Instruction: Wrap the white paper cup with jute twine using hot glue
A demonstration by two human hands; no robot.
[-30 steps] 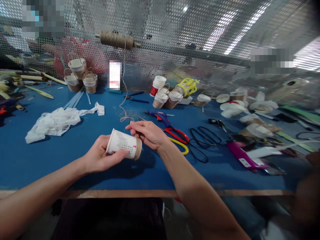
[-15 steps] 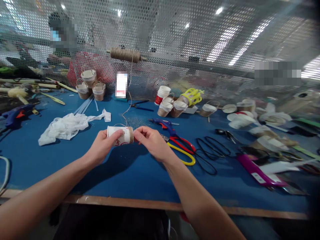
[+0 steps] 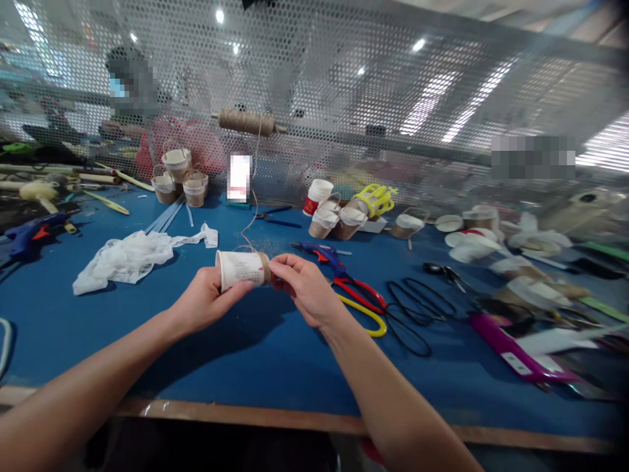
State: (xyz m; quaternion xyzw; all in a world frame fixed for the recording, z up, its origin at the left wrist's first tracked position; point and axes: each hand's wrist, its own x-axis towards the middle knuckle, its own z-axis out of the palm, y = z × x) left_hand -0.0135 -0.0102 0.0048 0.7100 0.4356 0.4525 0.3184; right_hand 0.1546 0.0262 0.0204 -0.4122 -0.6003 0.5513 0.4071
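Observation:
A white paper cup (image 3: 238, 267) lies on its side in the air above the blue table, its open mouth to the left. Brown twine (image 3: 266, 267) is wound around the cup's base end. My left hand (image 3: 206, 298) is closed on the cup, the thumb along its near side and the fingers partly hidden. At the base end, my right hand (image 3: 305, 288) pinches with thumb and forefinger against the wound part; what lies exactly between the fingertips is hidden. A loose twine strand (image 3: 257, 157) runs from the cup up to a spool (image 3: 248, 122) on the mesh panel.
Crumpled white fabric (image 3: 125, 259) lies to the left. Scissors (image 3: 361, 298) and a blue glue gun (image 3: 327, 254) sit close by my right hand. Twine-wrapped cups (image 3: 195, 188) stand at the back. A phone (image 3: 239, 177) leans near the mesh panel (image 3: 314, 78).
The cup has turned in my hands, showing different print and more of its mouth. My left thumb has moved from its top to its near side. The view has tilted slightly.

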